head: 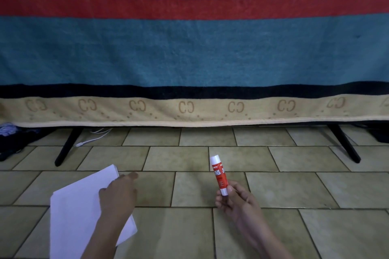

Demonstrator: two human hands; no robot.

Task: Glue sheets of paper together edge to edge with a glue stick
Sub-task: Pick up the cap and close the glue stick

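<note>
From the head view I see the right hand holding the glue stick upright above the tiled floor, its fingers curled round the white base so that the red label and the white cap stand clear above them; the cap is on. The left hand lies on the right part of the sheets of paper, fingers fairly straight and pointing forward, the forefinger reaching past the paper's far corner onto the tile; I read it as released, pressing flat rather than gripping, though I cannot tell whether the thumb hooks under the edge. The paper is a white stack lying on the floor at lower left, turned at an angle so that one corner points away from me, and its near edge runs out of the bottom of the frame. The glue stick and the paper are well apart, with bare tile between the two hands. Beyond them a blanket hangs across the whole width, teal with a red stripe, a dark band and a beige patterned hem just above the floor. Two black slanted legs show under the hem, a white cable lies near the left one, and a dark bundle of cloth sits at far left.
</note>
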